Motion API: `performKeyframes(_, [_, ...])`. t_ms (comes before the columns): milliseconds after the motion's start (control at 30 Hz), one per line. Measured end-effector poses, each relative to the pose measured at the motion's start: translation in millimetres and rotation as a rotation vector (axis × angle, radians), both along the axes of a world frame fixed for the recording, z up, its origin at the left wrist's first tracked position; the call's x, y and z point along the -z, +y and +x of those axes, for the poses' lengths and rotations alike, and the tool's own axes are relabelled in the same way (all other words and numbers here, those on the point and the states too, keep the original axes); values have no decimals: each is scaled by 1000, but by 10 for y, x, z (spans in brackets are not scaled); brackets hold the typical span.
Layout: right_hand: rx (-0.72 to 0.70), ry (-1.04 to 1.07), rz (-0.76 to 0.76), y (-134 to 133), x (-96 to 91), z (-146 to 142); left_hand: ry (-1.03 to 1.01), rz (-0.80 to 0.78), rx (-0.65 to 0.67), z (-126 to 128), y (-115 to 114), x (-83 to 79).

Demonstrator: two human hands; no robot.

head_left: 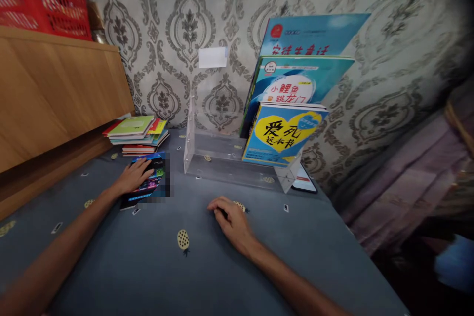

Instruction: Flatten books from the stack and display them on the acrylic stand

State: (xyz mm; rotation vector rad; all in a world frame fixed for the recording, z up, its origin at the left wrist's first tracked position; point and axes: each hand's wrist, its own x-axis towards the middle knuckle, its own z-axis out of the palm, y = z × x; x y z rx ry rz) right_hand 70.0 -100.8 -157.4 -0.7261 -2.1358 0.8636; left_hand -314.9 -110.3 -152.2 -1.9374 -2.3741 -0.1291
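Note:
At the left, my left hand lies on a dark book with a colourful cover, its fingers stretched out over the top. Part of that book is blurred by pixel blocks. Just behind it is a stack of thin books. My right hand rests on the tablecloth with its fingers loosely curled in and nothing visible in them. Beyond it stands a clear acrylic book rack. Its right side holds several upright books, with a blue and yellow book in front and taller blue-green books behind.
A phone lies partly behind the rack's right end. Along the left runs a wooden cabinet with a red plastic basket on top. Patterned wallpaper backs the grey-blue tablecloth. A draped curtain hangs at the right.

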Motion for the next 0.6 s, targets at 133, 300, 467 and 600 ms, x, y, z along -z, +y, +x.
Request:
performKeyframes(133, [-5, -13, -15, -2, 4, -4, -9, 26, 87, 128, -178, 24])
performKeyframes(300, [-14, -15, -34, -5, -5, 5, -40, 23, 135, 304, -371, 39])
performKeyframes(467, [-17, 0, -51, -11, -12, 23, -45, 33, 186, 461, -515, 54])
performKeyframes(600, [-22, 10, -51, -16, -9, 32, -59, 28, 231, 598, -634, 67])
